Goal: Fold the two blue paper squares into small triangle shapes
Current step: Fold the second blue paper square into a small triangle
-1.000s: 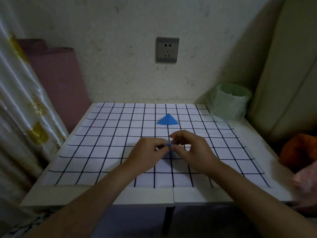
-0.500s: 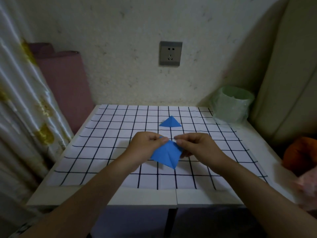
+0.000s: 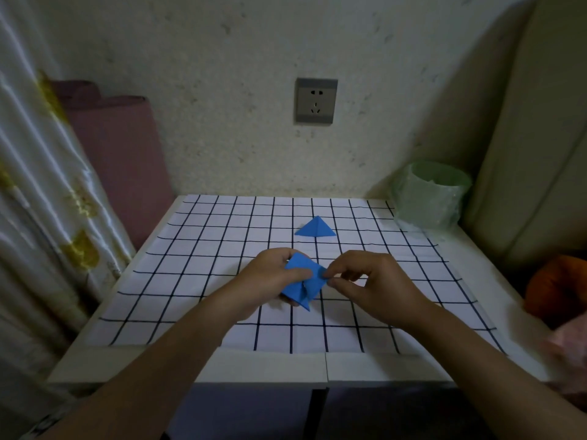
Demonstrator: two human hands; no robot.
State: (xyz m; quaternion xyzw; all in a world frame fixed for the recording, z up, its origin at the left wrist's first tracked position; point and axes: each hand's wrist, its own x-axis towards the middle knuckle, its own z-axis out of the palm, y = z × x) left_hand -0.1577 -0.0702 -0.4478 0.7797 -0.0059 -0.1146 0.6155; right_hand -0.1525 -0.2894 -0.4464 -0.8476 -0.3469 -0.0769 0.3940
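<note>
Left grip (image 3: 270, 277), right grip (image 3: 371, 281) pinch blue paper (image 3: 297, 292) edges, apparently off mat (image 3: 190, 265); triangle (image 3: 315, 228) apart.

The blue paper (image 3: 295, 293), nearly hidden a second ago, has opened out in the left hand (image 3: 270, 277).

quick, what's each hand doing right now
Left hand: grips the blue paper from its left side, thumb on top.
Right hand: pinches the paper's right corner between thumb and forefinger.
</note>
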